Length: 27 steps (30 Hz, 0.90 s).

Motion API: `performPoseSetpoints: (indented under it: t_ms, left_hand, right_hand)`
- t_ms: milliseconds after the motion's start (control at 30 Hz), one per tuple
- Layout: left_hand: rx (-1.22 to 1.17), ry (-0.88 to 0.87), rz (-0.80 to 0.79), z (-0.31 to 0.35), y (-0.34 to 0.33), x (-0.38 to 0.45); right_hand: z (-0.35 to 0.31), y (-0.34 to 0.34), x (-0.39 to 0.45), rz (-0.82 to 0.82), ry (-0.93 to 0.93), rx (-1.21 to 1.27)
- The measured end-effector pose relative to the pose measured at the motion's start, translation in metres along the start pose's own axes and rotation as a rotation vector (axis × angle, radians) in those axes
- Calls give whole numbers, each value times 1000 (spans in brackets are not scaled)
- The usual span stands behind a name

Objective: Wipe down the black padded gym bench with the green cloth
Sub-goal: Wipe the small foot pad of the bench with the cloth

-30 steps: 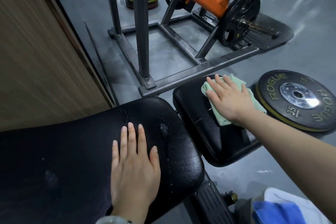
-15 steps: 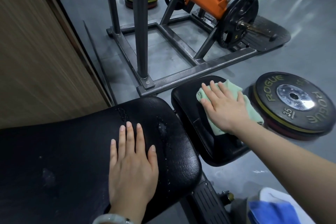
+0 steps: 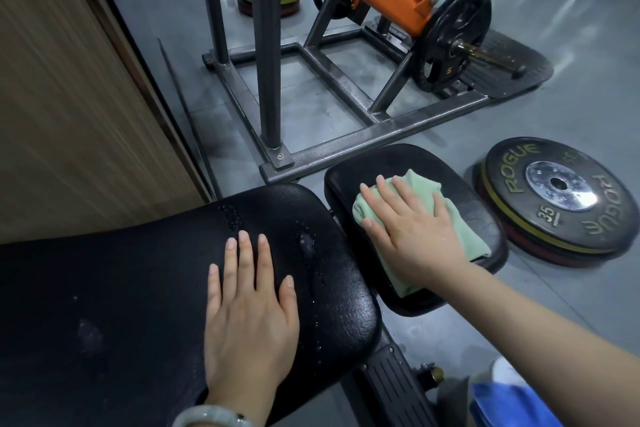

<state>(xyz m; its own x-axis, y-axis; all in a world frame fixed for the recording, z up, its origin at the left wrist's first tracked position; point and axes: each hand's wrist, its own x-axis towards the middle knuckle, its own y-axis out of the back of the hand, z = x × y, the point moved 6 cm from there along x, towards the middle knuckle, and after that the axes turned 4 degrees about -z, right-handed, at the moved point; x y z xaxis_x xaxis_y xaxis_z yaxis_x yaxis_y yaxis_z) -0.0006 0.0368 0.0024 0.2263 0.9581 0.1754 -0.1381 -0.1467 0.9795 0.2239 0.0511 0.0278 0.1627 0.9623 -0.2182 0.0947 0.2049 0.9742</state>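
Note:
The black padded bench has two pads: a long back pad running to the left and a smaller seat pad to its right. My left hand lies flat on the back pad, fingers straight. Wet droplets speckle that pad beside my fingers. My right hand presses flat on the green cloth, which is spread on the seat pad. Most of the cloth is under my palm.
A Rogue 35 weight plate lies on the grey floor right of the seat pad. A steel machine frame with an orange arm stands just beyond. A wood-panelled wall is at left. Something blue sits bottom right.
My right hand has slid the green cloth leftward and toward me across the seat pad. My left hand has stayed flat on the back pad.

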Motion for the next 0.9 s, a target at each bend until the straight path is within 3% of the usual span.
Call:
performPoseSetpoints:
  t_ms: [400,900]
  left_hand:
    - [7,-3,-5,-1,0,-1]
    - [20,-15,-6,0,-2,0]
  right_hand:
    - [7,0,-3,13,45,30]
    - [46,7,-10,24,-58,48]
